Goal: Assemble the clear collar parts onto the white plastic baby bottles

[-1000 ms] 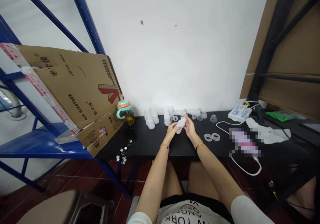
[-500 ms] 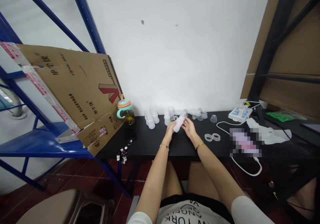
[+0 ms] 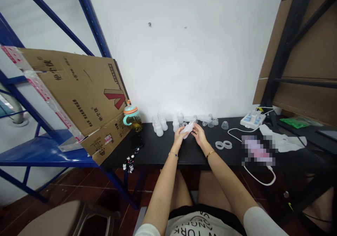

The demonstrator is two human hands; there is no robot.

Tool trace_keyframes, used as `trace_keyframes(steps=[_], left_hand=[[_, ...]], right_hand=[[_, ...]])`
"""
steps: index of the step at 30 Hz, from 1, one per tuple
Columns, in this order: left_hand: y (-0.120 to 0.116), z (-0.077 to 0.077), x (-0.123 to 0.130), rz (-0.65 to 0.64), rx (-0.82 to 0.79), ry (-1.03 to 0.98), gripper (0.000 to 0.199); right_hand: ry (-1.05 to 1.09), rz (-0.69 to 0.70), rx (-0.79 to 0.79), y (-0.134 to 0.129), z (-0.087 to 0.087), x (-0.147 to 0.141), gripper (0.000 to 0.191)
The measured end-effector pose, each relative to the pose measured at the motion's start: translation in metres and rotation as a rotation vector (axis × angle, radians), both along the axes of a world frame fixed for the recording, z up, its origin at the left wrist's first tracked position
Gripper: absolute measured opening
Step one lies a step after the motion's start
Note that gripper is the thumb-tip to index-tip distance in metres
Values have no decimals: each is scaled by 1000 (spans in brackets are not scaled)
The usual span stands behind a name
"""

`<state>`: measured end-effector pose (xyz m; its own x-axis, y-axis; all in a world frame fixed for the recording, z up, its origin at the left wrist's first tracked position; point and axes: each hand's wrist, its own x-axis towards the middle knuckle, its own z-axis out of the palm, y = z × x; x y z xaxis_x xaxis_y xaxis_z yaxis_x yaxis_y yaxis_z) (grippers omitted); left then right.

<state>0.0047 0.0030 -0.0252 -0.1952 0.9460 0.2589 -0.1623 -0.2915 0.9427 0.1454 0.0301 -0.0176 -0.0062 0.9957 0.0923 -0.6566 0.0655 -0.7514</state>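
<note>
"Well, where's the bottle [image 3: 187, 128]?"

"Up in the left hand [image 3: 179, 139], tilted, fingers curled round it, above the black table [image 3: 158, 155]."

"And the right hand [image 3: 199, 134]?"

"Half open, fingertips right at the bottle. Whether they touch it, I can't tell."

"Why hold it up there?"

"Probably so both hands can reach it, clear of the standing bottles [image 3: 159, 126] grouped just behind, against the wall."

"Anything in the way?"

"Not directly. Those bottles limit room ahead, clear rings [image 3: 223, 145] lie off to the right, and a cup [image 3: 132, 117] and phone [image 3: 137, 142] sit left, by the tilted cardboard box [image 3: 79, 95]."
</note>
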Motion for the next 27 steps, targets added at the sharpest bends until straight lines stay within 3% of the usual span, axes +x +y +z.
trace_keyframes(steps=[12,27], left_hand=[[4,-2,0,11,6,25,53],[-5,0,3,-215,-125,-113,48]], right_hand=[[-52,-31,-22,0,-1,-2,35],[-10,24,-15,3,-1,-2,33]])
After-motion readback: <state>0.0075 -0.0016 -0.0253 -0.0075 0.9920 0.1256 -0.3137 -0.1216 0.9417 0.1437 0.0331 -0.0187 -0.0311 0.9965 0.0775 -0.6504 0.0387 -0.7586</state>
